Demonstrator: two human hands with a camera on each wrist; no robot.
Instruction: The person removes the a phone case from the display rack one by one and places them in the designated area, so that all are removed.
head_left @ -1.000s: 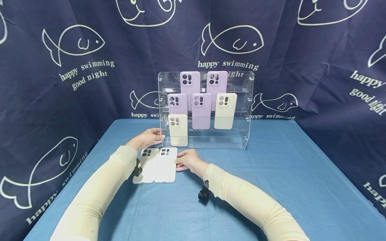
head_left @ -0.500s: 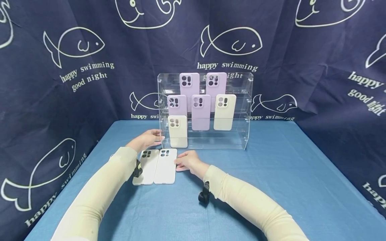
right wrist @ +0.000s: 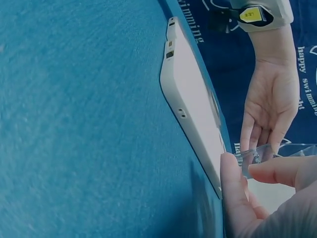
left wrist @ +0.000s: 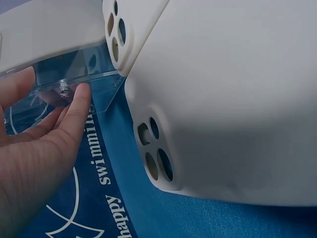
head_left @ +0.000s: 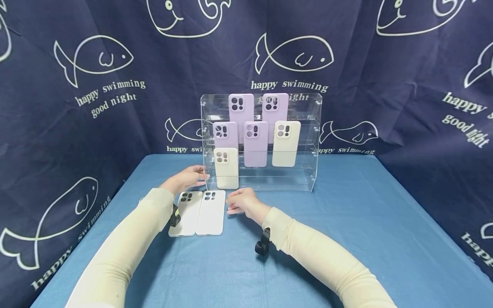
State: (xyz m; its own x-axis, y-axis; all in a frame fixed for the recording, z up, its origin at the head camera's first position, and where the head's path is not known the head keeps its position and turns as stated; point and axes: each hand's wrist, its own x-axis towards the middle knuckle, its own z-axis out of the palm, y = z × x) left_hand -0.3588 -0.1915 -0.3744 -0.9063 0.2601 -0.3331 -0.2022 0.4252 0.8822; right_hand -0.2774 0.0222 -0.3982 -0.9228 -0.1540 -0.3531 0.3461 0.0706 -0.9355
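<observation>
The left hand grips the left side panel of the clear rack, thumb on one side of it and fingers on the other. The right hand holds nothing, its thumb and forefinger apart (whether a fingertip touches the case beside it, I cannot tell). Just beside it a white case lies flat on the blue surface, its camera cutouts toward the rack; an off-white case lies next to it, long edges together, near the left wrist. Inside the rack, a cream case stands at the left of the lowest tier, two lilac cases and another cream case in the middle, two more lilac ones on top. Behind hangs a navy curtain printed with fish.
</observation>
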